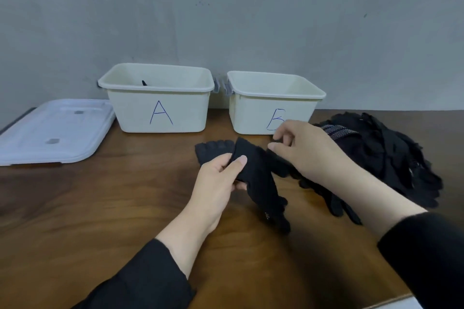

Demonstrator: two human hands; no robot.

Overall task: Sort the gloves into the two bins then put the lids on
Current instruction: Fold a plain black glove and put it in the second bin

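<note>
L hand (218,178) thumb + curled fingers pinch black knit fabric glove (261,183) above brown wooden table (100,208), in front of cream plastic bin B (253,113). R hand (303,150) fingertips pinch its other edge.

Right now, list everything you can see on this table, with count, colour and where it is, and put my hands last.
bin A: one, cream, back centre, something dark inside.
bin B: one, cream, right of bin A.
lids: white, flat at left; count unclear.
glove pile: black, right side; count unclear.
held glove: one, black, between the hands.
table: one, brown wood.
wall: grey, behind.
left hand: grips the held glove.
right hand: pinches black fabric.
</note>
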